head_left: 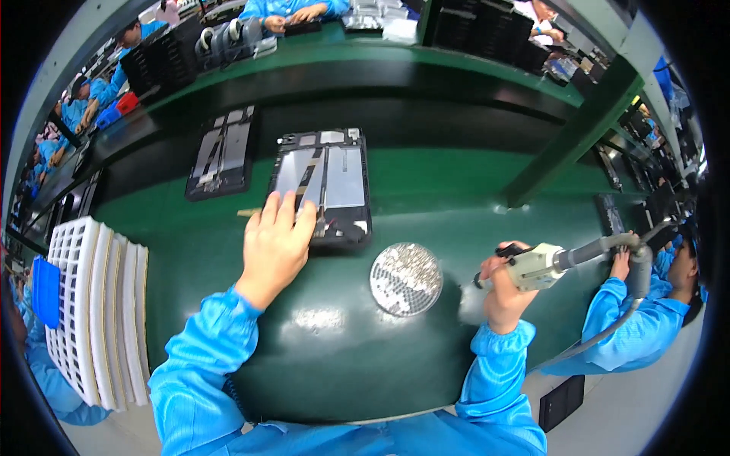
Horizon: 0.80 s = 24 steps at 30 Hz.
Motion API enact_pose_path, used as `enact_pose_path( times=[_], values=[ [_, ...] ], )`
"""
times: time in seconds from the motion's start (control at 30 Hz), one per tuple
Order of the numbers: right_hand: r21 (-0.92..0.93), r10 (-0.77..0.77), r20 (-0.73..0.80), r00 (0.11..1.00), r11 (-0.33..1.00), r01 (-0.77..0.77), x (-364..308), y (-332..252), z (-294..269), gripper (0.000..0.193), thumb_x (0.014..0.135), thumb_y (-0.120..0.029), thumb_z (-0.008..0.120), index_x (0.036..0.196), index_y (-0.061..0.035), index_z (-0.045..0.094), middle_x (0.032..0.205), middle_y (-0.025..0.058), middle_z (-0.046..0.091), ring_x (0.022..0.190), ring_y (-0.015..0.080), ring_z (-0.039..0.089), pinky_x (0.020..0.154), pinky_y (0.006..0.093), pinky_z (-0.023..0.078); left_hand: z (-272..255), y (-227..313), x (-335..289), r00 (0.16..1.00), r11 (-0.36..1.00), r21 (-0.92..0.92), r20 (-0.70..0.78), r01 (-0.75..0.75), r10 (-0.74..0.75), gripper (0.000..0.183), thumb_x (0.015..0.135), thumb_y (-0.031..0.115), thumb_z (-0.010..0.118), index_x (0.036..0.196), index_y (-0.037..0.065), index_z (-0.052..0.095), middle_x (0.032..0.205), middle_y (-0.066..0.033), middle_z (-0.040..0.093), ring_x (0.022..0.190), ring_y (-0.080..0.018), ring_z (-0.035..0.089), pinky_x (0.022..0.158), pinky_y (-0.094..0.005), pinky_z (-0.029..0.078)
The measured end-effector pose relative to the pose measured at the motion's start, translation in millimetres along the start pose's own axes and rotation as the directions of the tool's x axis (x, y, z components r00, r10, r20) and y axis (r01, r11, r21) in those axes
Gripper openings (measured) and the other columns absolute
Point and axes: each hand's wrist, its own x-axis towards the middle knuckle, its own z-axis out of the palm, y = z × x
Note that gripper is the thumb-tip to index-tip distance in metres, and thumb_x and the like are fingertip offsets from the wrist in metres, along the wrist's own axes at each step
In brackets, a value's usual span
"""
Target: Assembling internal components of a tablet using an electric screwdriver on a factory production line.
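Note:
My left hand (275,247) lies with its fingers stretched out over the lower left part of an opened tablet (346,163). The tablet shows its grey battery panels and dark frame, and my fingers hide its lower left corner. A tan strip (249,213) sticks out beside my fingertips. My right hand (502,296) is wrapped round a pale green electric screwdriver (534,266), raised above the bench to the right. The tool's tip cannot be made out. Between my hands stands a round dish (406,279) holding many small silvery pieces that look like screws.
A second opened tablet (223,152) lies at the far left. White foam trays (99,311) with a blue bin (46,292) stand at the left edge. A green post (574,133) rises at the back right. A grey hose (641,277) trails from the screwdriver near a co-worker (639,327).

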Motion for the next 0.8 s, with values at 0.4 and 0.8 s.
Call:
enact_pose_path(
  times=[0.4, 0.8],
  values=[
    [0.029, -0.091, 0.160, 0.983, 0.996, 0.088, 3.6, -3.3, 13.4, 0.028, 0.079, 0.001, 0.056, 0.106, 0.0064, 0.054, 0.072, 0.0108, 0.056, 0.059, 0.0191, 0.053, 0.063, 0.0366, 0.047, -109.8, 46.4, -94.8, 0.838, 0.965, -0.183, 0.543, 0.186, -0.058, 0.049, 0.073, 0.013, 0.067, 0.120, 0.002, 0.058, 0.132, -0.0225, 0.049, 0.121, -0.0442, 0.047, 0.092, -0.0535, 0.044],
    [-0.053, -0.074, 0.142, 0.987, 0.995, 0.082, -5.1, -7.2, 10.9, 0.030, 0.079, -0.005, 0.055, 0.108, 0.0049, 0.054, 0.068, 0.0084, 0.051, 0.061, 0.0196, 0.050, 0.067, 0.0399, 0.045, -86.2, 42.2, -83.6, 0.831, 0.688, -0.637, 0.132, -0.347, 0.541, 0.025, 0.072, 0.008, 0.065, 0.095, 0.000, 0.063, 0.106, -0.0131, 0.060, 0.098, -0.0272, 0.059, 0.083, -0.0362, 0.049]
  ],
)
